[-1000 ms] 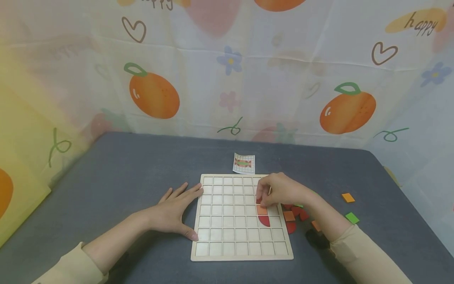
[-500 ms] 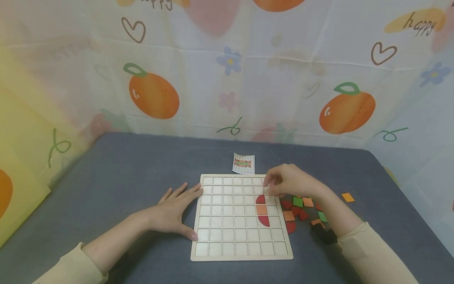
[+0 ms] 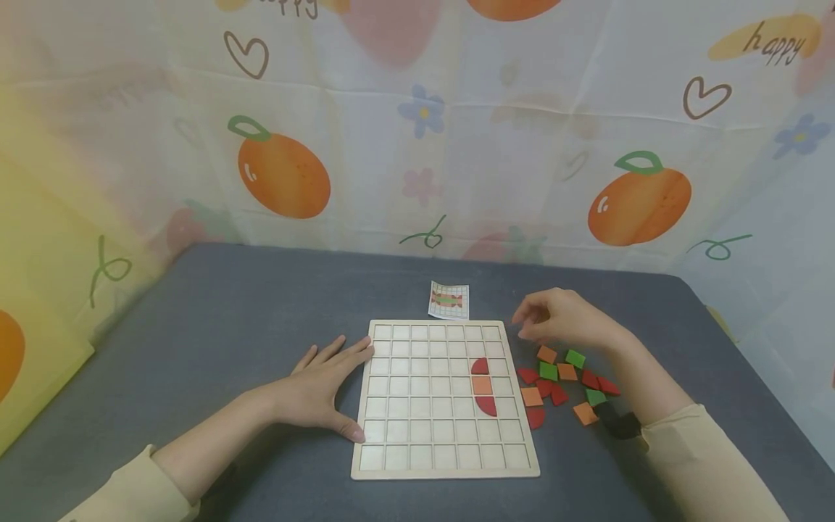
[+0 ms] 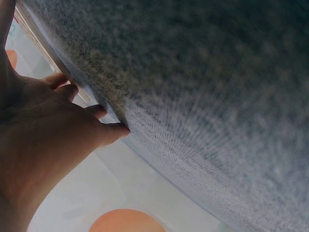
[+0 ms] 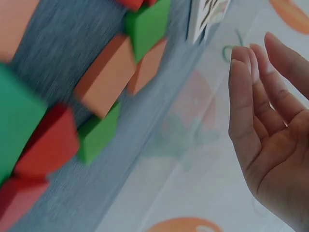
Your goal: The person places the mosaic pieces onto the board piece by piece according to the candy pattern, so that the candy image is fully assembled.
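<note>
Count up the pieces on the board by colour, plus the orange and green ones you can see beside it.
Red pieces on the board: 2
Orange piece on the board: 1
Orange pieces beside it: 4
Green pieces beside it: 3
Total: 10 visible; the right arm may hide more.

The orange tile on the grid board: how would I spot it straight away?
On the dark table lies a pale grid board. Go to its second column from the right, middle row. There sits the orange tile, a plain square, while the red pieces directly above and below it each have a curved edge.
</note>
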A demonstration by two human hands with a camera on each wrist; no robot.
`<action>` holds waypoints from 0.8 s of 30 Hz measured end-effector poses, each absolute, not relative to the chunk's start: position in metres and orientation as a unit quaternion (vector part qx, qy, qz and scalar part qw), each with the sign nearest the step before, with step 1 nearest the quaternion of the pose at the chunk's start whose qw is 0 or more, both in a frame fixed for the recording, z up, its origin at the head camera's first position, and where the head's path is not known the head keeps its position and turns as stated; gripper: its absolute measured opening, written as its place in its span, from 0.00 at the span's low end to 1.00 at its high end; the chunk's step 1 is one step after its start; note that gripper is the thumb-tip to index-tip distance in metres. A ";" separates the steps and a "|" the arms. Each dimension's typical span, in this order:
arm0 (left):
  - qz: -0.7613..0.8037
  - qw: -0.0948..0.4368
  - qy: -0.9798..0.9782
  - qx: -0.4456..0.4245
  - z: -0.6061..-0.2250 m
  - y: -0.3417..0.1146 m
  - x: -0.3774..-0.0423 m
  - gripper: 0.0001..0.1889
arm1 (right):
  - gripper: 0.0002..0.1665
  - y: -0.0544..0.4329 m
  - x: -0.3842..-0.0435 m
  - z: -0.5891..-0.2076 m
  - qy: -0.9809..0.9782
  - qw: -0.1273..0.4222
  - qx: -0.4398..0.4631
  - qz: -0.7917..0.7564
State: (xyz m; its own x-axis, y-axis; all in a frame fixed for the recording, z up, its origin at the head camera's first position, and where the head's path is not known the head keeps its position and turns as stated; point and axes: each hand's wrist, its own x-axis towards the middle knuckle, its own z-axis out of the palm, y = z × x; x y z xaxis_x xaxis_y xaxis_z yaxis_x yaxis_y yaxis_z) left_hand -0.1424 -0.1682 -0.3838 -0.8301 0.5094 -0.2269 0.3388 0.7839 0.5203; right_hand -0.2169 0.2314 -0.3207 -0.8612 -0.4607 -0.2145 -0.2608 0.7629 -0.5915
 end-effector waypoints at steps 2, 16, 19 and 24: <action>0.238 0.181 0.926 0.229 -0.384 -0.168 -0.142 0.64 | 0.14 0.239 -0.218 -0.320 0.925 0.172 -0.193 -0.279; 0.241 0.183 0.926 0.225 -0.384 -0.167 -0.142 0.64 | 0.16 0.303 -0.215 -0.330 0.924 0.213 -0.147 -0.281; 0.242 0.182 0.926 0.225 -0.384 -0.167 -0.142 0.65 | 0.17 0.317 -0.211 -0.335 0.915 0.239 -0.146 -0.290; 0.241 0.182 0.926 0.225 -0.385 -0.168 -0.142 0.65 | 0.18 0.334 -0.203 -0.341 0.904 0.283 -0.136 -0.289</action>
State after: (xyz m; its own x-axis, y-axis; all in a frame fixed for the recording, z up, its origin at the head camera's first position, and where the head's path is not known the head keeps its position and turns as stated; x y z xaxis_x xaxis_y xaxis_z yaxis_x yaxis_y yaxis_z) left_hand -0.1422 -0.1679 -0.3850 -0.8323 0.5050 -0.2287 0.3296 0.7824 0.5285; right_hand -0.2032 0.3336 -0.3407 -0.8027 -0.4098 -0.4332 -0.0821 0.7955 -0.6003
